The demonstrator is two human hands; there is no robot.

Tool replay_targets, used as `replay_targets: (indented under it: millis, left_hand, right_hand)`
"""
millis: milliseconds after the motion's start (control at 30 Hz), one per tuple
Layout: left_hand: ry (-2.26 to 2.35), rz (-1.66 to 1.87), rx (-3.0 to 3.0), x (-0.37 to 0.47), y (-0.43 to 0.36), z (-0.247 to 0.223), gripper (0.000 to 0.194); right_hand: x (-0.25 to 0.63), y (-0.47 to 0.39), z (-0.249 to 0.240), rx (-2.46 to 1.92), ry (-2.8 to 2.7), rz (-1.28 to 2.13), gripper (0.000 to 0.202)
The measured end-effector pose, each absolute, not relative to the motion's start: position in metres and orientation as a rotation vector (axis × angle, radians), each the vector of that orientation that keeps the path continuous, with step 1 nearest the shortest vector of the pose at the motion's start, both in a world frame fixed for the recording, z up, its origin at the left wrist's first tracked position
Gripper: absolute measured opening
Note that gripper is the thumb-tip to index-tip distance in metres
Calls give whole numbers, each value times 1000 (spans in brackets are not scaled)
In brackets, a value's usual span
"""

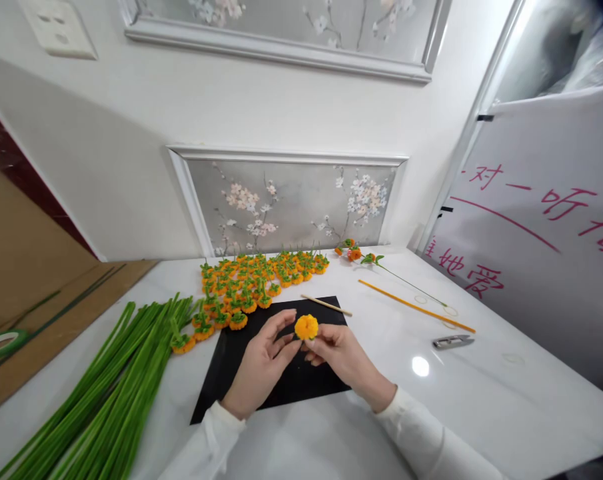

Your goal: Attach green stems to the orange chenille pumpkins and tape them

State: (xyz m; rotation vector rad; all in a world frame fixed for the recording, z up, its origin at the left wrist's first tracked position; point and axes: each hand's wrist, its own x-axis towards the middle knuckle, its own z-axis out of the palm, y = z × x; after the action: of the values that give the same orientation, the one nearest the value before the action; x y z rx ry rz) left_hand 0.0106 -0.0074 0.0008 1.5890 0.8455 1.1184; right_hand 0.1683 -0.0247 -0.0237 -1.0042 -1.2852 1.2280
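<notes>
A small orange-yellow pipe-cleaner flower (306,327) is held up between my hands, its round face toward me. My right hand (338,353) pinches it from the right with thumb and fingers. On the other side, my left hand (270,357) has its thumb tip at the flower's lower edge, while its forefinger arches apart above. Whether the left fingers grip the flower's back is hidden. Beneath both hands lies a black mat (286,393). A thin wooden stick (326,305) rests across the mat's far edge.
Many orange flowers with green backs (251,280) cover the table's far left. Green pipe cleaners (111,387) lie in a bundle at left. To the right are an orange pipe cleaner (416,307), thread snips (452,342) and a stemmed flower (374,259). Green tape (4,345) sits on cardboard.
</notes>
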Motion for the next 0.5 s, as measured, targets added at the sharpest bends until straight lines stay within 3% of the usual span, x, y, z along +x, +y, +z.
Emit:
replay_targets:
  millis: [233,400,500]
  left_hand:
    - [848,1084,1593,15,-13,-3,27]
    - [872,1103,1617,14,-13,1,21]
    - [861,1079,1678,13,-14,2,20]
  right_hand:
    - [156,-30,-30,-1029,-1433,1056,19]
    - [154,-27,-32,-1029,-1573,606,25]
    - [156,-25,-31,-1007,-1563,532,25]
